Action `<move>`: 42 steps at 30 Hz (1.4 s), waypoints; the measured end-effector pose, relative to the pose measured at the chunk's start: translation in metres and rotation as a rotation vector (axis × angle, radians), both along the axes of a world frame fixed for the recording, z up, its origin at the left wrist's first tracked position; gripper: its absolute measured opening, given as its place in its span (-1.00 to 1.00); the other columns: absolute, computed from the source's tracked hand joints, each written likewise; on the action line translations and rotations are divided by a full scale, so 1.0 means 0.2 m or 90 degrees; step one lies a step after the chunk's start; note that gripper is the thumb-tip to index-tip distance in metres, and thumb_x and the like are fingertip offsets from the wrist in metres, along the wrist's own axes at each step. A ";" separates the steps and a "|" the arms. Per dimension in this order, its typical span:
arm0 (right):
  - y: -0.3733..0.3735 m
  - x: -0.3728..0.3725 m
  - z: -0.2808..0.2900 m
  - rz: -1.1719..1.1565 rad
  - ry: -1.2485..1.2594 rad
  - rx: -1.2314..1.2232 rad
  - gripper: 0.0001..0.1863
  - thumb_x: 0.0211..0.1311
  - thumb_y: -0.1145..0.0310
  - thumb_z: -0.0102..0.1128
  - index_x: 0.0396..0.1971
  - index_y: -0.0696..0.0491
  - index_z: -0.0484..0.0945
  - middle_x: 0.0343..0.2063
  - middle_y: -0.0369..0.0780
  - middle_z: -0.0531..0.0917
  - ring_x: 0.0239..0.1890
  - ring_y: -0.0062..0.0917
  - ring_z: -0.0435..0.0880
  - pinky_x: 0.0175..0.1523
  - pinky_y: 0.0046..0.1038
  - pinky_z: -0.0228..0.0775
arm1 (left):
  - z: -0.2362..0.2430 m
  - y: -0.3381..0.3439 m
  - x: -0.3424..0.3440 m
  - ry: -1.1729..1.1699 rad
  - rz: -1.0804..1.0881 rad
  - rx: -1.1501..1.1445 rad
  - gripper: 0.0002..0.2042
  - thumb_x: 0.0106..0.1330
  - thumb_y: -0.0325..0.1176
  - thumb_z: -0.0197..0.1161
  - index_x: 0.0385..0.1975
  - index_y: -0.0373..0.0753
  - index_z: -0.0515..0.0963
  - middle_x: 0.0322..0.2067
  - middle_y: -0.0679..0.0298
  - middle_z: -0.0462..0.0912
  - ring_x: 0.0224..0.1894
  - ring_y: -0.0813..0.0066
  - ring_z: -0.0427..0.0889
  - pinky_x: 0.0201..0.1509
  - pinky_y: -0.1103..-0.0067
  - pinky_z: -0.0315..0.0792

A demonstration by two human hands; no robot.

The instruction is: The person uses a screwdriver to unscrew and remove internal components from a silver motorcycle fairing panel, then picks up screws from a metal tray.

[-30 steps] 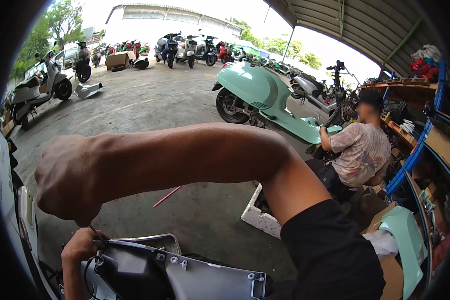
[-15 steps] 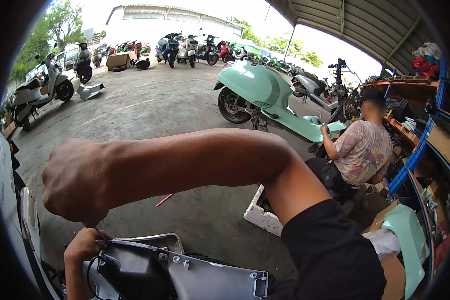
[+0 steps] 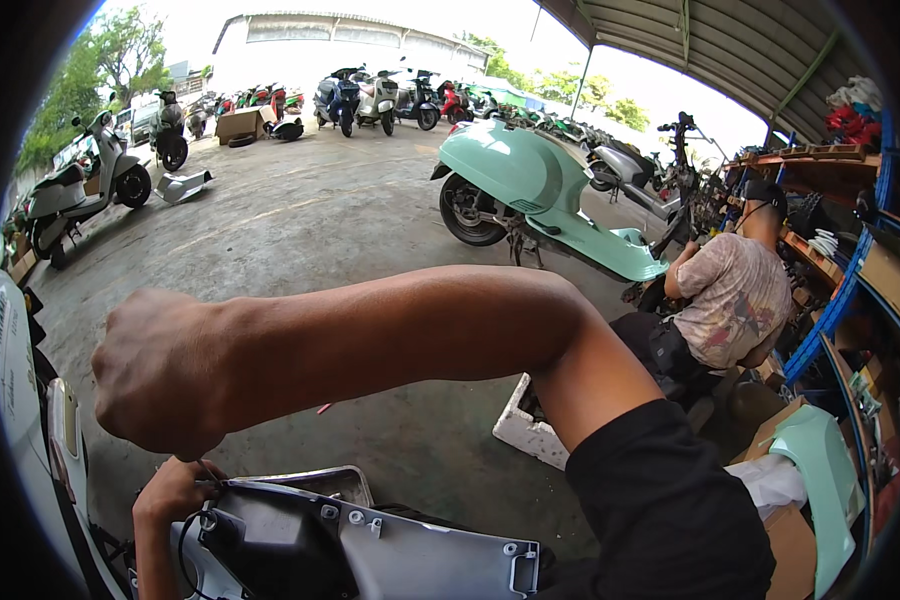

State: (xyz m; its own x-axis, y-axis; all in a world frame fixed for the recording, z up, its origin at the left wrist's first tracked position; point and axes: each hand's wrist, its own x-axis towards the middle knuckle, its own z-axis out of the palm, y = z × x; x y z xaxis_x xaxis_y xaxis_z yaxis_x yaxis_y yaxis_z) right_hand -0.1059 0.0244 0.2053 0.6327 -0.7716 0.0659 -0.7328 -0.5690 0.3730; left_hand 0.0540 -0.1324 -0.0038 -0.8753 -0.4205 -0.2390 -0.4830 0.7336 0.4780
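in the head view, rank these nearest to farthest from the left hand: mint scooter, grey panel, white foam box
From the left hand:
1. Grey panel: right beside it, stretching off to its right.
2. White foam box: on the floor, farther right, beyond the panel.
3. Mint scooter: well ahead and to the right, past the box.

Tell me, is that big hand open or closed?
Closed: the right hand has its knuckles bent into a fist, with a thin shaft just below.

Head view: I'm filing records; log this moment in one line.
right hand: gripping thin metal-shafted tool | left hand: at grey plastic panel
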 end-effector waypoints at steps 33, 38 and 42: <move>-0.15 -0.15 0.01 0.314 0.156 -0.242 -0.60 -0.15 0.27 0.53 -0.21 -0.08 0.67 -0.27 -0.32 0.52 -0.18 -0.45 0.54 -0.15 -0.40 0.55 | 0.09 0.08 -0.01 -0.048 -0.006 0.022 -0.75 0.22 -0.52 0.32 -0.10 -0.23 0.68 -0.14 0.10 0.75 -0.04 0.18 0.71 0.03 0.36 0.53; -0.04 0.08 0.07 0.300 0.197 -0.193 -0.51 -0.06 0.31 0.47 -0.05 -0.11 0.53 -0.16 -0.29 0.51 -0.09 -0.39 0.55 -0.11 -0.40 0.59 | 0.09 0.07 0.00 -0.073 0.001 -0.005 -0.75 0.22 -0.40 0.35 -0.10 -0.18 0.68 -0.15 0.13 0.74 -0.02 0.21 0.67 0.03 0.38 0.50; 0.02 0.13 0.04 0.265 0.161 -0.180 -0.52 -0.13 0.30 0.49 -0.11 -0.09 0.58 -0.19 -0.31 0.53 -0.11 -0.40 0.56 -0.13 -0.40 0.60 | 0.08 0.09 0.02 -0.054 0.007 -0.062 -0.74 0.20 -0.38 0.35 -0.09 -0.15 0.67 -0.14 0.14 0.73 0.01 0.22 0.65 0.06 0.38 0.49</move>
State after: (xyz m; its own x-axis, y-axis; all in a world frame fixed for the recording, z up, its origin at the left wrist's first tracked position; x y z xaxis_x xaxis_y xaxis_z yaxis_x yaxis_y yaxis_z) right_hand -0.0797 0.0290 0.2129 0.9032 -0.4273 0.0398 -0.3350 -0.6441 0.6877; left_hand 0.0573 -0.1151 0.0116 -0.8484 -0.4554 -0.2698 -0.5276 0.7690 0.3610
